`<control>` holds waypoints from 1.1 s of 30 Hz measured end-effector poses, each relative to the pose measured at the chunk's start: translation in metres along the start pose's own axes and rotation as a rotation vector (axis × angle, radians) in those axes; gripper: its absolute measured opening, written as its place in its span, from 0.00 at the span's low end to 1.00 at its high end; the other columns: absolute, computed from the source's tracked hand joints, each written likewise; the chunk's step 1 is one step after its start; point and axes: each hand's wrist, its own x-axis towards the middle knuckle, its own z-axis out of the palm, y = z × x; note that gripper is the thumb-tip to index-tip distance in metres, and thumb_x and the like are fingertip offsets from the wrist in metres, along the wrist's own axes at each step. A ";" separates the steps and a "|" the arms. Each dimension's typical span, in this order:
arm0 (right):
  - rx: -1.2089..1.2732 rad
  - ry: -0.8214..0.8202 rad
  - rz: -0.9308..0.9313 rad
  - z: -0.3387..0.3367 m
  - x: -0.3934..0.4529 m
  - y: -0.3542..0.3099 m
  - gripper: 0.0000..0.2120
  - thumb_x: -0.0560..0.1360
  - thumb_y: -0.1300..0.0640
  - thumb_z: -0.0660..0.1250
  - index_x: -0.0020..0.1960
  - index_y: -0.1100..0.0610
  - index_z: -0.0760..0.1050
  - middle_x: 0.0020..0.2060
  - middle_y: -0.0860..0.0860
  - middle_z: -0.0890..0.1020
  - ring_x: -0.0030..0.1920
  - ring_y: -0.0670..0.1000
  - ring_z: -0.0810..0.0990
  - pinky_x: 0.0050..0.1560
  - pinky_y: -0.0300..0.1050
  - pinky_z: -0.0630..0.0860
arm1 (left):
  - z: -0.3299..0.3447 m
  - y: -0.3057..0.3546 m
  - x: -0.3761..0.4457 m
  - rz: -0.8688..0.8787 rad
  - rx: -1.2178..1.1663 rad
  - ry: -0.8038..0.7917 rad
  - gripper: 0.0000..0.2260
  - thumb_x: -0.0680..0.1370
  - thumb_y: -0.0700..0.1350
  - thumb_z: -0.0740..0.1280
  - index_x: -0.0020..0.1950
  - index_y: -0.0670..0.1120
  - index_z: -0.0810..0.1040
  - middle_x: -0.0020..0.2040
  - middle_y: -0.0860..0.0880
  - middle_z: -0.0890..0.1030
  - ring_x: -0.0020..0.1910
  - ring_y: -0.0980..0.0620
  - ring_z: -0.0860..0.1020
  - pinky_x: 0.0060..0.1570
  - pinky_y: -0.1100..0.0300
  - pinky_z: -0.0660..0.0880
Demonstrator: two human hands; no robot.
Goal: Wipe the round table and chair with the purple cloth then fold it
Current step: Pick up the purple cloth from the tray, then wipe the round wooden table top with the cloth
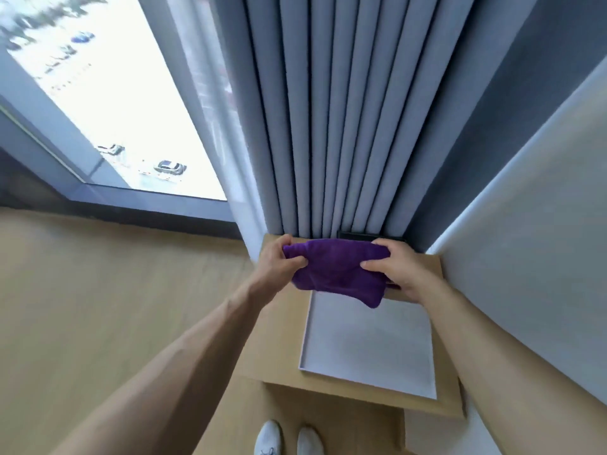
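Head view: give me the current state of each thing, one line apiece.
Cloth: bunched, held in the air between both hands over the wooden stand.
Left hand: grips the cloth's left end.
Right hand: grips the cloth's right end.
Tray: flat on the stand.
Curtain: drawn aside.

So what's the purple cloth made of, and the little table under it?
The purple cloth looks like soft fuzzy fabric, maybe microfibre: it droops and bunches where the left hand and right hand grip it. The small table looks like pale wood or wood-look laminate, smooth and matte, with faint grain. The white tray looks smooth; its material is unclear.
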 end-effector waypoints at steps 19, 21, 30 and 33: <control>-0.373 -0.576 -0.836 0.432 -0.152 -0.378 0.06 0.69 0.63 0.73 0.42 0.54 0.79 0.38 0.55 0.82 0.41 0.56 0.82 0.42 0.53 0.80 | -0.475 0.011 -0.273 0.028 0.033 1.059 0.05 0.71 0.37 0.67 0.39 0.45 0.81 0.34 0.48 0.81 0.37 0.47 0.77 0.37 0.55 0.73; -0.408 -0.597 -0.880 0.486 -0.164 -0.393 0.06 0.69 0.63 0.74 0.42 0.54 0.80 0.37 0.53 0.81 0.40 0.54 0.81 0.40 0.50 0.80 | -0.517 -0.011 -0.294 0.001 0.060 1.114 0.04 0.71 0.38 0.67 0.42 0.43 0.82 0.40 0.43 0.83 0.42 0.44 0.80 0.42 0.49 0.78; -0.479 -0.634 -1.034 0.726 -0.212 -0.464 0.07 0.69 0.62 0.74 0.45 0.55 0.81 0.38 0.52 0.82 0.41 0.53 0.81 0.38 0.45 0.77 | -0.720 -0.094 -0.366 -0.018 0.039 1.170 0.04 0.73 0.37 0.68 0.43 0.44 0.81 0.39 0.46 0.81 0.40 0.51 0.77 0.36 0.60 0.73; -0.446 -0.622 -1.041 0.784 -0.221 -0.485 0.07 0.69 0.62 0.74 0.45 0.54 0.81 0.41 0.53 0.83 0.43 0.54 0.82 0.43 0.48 0.80 | -0.775 -0.111 -0.383 0.014 -0.030 1.186 0.05 0.72 0.37 0.67 0.45 0.43 0.82 0.43 0.41 0.83 0.42 0.49 0.78 0.43 0.55 0.75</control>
